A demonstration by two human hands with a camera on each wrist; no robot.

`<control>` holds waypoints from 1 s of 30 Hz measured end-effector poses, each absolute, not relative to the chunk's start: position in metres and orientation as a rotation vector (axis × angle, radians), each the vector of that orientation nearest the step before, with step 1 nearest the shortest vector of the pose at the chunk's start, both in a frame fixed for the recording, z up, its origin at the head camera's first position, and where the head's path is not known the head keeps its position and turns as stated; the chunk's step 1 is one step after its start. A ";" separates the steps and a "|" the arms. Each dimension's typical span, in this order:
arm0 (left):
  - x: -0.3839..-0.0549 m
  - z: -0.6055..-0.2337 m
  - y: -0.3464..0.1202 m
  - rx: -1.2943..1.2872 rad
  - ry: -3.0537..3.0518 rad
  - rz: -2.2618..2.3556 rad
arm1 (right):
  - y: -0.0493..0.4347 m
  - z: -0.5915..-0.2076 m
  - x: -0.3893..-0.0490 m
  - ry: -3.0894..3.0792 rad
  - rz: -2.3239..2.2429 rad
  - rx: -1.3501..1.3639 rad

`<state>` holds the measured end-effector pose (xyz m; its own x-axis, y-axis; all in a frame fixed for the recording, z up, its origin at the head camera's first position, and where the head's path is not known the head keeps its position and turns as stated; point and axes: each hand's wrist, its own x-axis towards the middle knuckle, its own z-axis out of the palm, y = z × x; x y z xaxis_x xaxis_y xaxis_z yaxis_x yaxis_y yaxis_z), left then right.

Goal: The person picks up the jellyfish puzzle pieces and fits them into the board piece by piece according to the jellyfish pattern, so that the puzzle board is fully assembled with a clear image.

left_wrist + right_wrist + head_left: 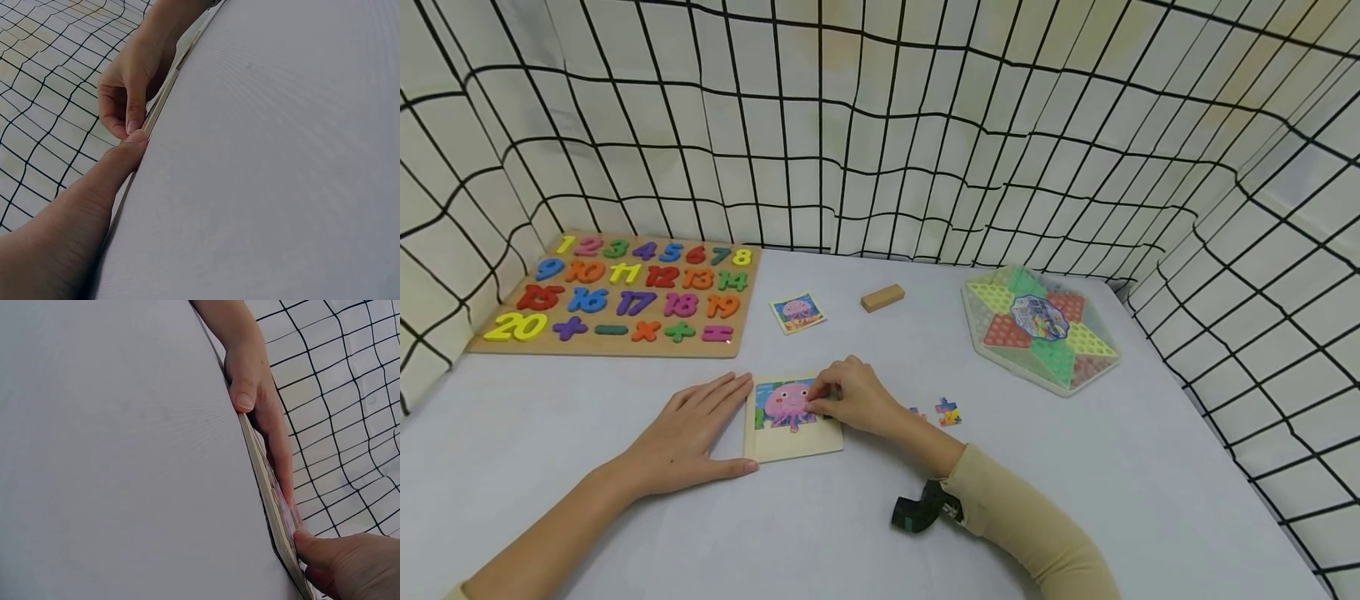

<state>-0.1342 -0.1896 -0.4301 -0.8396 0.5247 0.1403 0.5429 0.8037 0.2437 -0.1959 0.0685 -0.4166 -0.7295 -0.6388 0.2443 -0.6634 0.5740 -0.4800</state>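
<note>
A wooden puzzle board (pixel 797 446) with a pink octopus picture lies on the table, its lower strip bare wood. My right hand (pixel 857 398) is over the picture's right side. Its thumb and forefinger pinch a puzzle piece at the picture, mostly hidden by the fingers. Flat beside the board's left edge, my left hand (pixel 688 433) has straight, spread fingers, with fingertips and thumb touching the frame. The wrist views see the board (pixel 265 484) nearly edge-on. Two loose puzzle pieces (pixel 948 412) lie right of my right wrist, one partly hidden by it.
A board of coloured numbers (pixel 625 287) lies back left. Behind the puzzle are an octopus picture card (pixel 797 312) and a wooden block (pixel 882 297). A hexagonal star-patterned game box (pixel 1041 329) sits at right. Black netting (pixel 880 117) over white walls encloses the table.
</note>
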 end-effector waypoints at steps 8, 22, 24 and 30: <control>-0.134 -0.429 -0.189 -0.860 -2.954 -0.425 | 0.075 -0.413 -0.191 -2.803 0.920 1.098; -0.135 -0.430 -0.189 -0.858 -2.942 -0.410 | 0.106 -0.410 -0.188 -2.890 0.889 1.015; -0.135 -0.429 -0.189 -0.859 -2.941 -0.412 | 0.110 -0.410 -0.186 -2.893 0.879 1.012; -0.135 -0.430 -0.189 -0.863 -2.932 -0.412 | 0.121 -0.412 -0.181 -2.880 0.870 1.011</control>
<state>-0.1349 -0.1889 -0.4303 -0.8419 0.5240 0.1293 0.5393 0.8079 0.2376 -0.1810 0.1209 -0.4120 -0.7968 -0.5865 0.1454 -0.5690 0.6471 -0.5075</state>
